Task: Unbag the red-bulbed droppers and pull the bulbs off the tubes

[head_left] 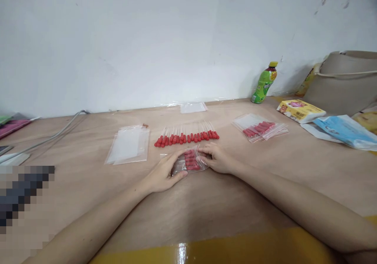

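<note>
Between my hands is a small clear zip bag [193, 169] with several red-bulbed droppers inside, lying side by side. My left hand [165, 174] curves around the bag's left end, thumb on the near edge and fingers at the far side. At its right end, the fingers of my right hand [216, 158] are pressed on the plastic near the opening. Just beyond lies a row of loose droppers [185, 138] with red bulbs towards me and thin clear stems pointing away.
Flat empty zip bags [129, 144] lie left, and another stack [193, 107] is by the wall. Filled bags [259, 128] lie right. Further right are a green bottle [263, 85], a yellow tissue pack [301, 111], a blue packet [347, 130] and a grey bag [344, 85]. A cable [53, 136] runs left.
</note>
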Motion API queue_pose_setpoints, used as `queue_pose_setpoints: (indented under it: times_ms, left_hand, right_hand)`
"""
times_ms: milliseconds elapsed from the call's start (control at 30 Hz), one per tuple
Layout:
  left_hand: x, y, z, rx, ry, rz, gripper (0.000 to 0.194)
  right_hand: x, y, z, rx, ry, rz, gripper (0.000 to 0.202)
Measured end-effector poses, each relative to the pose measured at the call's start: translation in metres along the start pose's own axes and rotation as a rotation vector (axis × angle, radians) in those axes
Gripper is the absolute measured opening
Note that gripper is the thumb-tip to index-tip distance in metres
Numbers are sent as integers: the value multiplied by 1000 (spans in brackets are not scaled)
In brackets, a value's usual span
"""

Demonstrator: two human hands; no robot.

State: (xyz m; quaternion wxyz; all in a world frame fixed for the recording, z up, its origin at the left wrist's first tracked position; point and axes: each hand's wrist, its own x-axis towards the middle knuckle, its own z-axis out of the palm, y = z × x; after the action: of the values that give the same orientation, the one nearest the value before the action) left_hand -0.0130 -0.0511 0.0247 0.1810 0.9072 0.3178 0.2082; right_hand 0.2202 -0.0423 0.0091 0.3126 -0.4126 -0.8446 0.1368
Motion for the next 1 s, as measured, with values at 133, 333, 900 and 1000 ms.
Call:
queue_pose_setpoints:
  times_ms: [133,333,900,1000]
  left_hand:
    - [4,-3,2,-14,28,14,54]
    - [2,-6,3,-8,68,48,54]
    - [1,-4,3,3,66,12,52]
    - [2,-4,4,-3,63,24,50]
  right_hand:
    - [-2,-3,-4,94,-60,0,23]
    - [-6,-3,-2,238,-60,108,38]
    - [-2,-9,7,397,-73,133,16]
    - [-1,-7,13,437,-91,134,13]
